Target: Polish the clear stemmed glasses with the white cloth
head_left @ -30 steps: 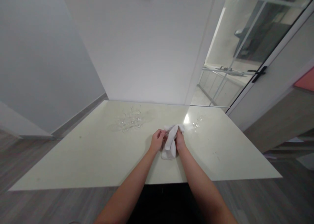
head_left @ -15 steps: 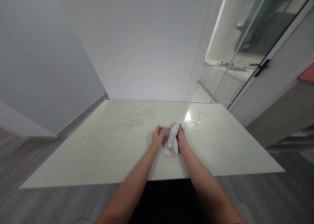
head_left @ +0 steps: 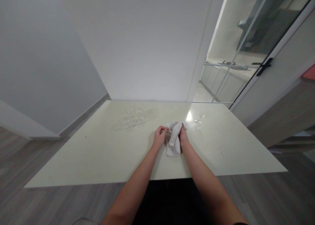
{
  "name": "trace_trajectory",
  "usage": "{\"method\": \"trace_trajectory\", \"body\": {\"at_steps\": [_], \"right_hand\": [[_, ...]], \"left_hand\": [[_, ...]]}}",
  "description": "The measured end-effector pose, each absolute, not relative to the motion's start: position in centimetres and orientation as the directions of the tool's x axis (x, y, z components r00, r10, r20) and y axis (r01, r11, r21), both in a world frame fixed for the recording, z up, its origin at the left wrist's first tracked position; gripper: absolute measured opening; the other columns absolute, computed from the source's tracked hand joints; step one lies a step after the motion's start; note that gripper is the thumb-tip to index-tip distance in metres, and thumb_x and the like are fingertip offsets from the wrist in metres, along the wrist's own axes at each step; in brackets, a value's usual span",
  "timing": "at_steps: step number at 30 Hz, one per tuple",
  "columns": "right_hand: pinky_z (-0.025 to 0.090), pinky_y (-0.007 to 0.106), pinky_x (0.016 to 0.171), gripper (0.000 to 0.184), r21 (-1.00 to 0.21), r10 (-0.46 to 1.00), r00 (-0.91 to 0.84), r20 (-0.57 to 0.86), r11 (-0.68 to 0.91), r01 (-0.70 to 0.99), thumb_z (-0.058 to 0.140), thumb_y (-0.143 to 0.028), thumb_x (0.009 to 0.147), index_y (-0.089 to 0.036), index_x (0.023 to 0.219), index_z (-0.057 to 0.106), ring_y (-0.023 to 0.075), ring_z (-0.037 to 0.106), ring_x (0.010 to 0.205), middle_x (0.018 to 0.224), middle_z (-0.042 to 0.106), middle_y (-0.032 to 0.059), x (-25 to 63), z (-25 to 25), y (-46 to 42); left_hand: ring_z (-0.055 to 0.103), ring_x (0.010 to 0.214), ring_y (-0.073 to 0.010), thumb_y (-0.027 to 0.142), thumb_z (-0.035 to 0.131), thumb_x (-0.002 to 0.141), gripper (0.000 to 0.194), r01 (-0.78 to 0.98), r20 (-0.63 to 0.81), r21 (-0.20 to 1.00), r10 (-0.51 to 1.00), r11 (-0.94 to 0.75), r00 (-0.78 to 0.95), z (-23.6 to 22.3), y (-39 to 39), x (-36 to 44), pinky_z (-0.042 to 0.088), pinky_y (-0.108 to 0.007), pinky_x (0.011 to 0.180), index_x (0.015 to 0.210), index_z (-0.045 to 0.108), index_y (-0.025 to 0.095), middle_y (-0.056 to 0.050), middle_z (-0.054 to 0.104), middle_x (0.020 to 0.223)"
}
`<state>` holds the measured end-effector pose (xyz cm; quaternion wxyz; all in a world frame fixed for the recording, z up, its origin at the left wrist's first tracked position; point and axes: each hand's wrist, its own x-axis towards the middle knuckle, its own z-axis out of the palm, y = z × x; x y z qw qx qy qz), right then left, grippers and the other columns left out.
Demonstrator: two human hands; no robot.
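Head view: work with the white cloth (head_left: 176,137) on a clear piece (head_left: 168,132) looked midway, over the surface (head_left: 105,159).
The left grip (head_left: 159,137) pinched the piece, the right grip (head_left: 183,138) the cloth. The piece pointed rightward into the cloth, long axis seemingly crosswise; whether the left glassware (head_left: 133,119) or right glassware (head_left: 198,121) was done, I couldn't tell.

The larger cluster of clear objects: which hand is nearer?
Left. The left hand is right of the cluster, closer to the person; the right hand is farther right, holding the white cloth.

White glare is cast on the glossy tabletop (head_left: 103,156) right of centre; the dim corners are stretched and blurred.
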<state>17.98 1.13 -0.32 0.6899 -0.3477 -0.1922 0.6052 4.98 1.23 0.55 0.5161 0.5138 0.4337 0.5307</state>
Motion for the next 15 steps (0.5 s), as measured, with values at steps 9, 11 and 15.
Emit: {"method": "trace_trajectory", "body": {"at_steps": [9, 11, 15], "right_hand": [[0.059, 0.035, 0.075, 0.042, -0.742, 0.986, 0.146, -0.074, 0.043, -0.669, 0.072, -0.058, 0.073, -0.021, 0.093, 0.07, 0.0247, 0.072, 0.091, 0.087, 0.077, 0.0041, 17.9, -0.3, 1.0], [0.059, 0.035, 0.073, 0.043, -0.774, 0.965, 0.202, -0.165, 0.001, -0.633, 0.068, -0.062, 0.074, -0.021, 0.087, 0.07, 0.0253, 0.072, 0.085, 0.079, 0.076, 0.0045, 18.0, -0.8, 1.2], [0.06, 0.037, 0.067, 0.042, -0.813, 0.914, 0.32, -0.249, -0.018, -0.581, 0.061, -0.064, 0.077, -0.022, 0.077, 0.066, 0.0261, 0.072, 0.075, 0.067, 0.072, 0.0035, 18.4, -1.6, 1.7]], "left_hand": [[0.051, 0.062, -0.0117, 0.046, 0.063, 0.082, 0.028, 0.005, 0.199, 0.98, 0.978, -0.199, -0.053, 0.8, 1.2, 4.7, 0.041, -0.023, 0.058, 0.087, 0.056, 0.02, 0.001, 0.058, 0.078], [0.051, 0.065, -0.0117, 0.043, 0.064, 0.082, 0.028, 0.059, 0.299, 0.954, 0.952, -0.295, -0.061, 1.0, 0.8, 4.6, 0.042, -0.023, 0.061, 0.096, 0.055, 0.021, -0.001, 0.06, 0.087], [0.053, 0.076, -0.0138, 0.036, 0.071, 0.076, 0.036, 0.209, 0.494, 0.848, 0.869, -0.487, 0.023, 1.3, -0.4, 4.3, 0.045, -0.025, 0.07, 0.105, 0.057, 0.021, -0.005, 0.059, 0.102]]}}
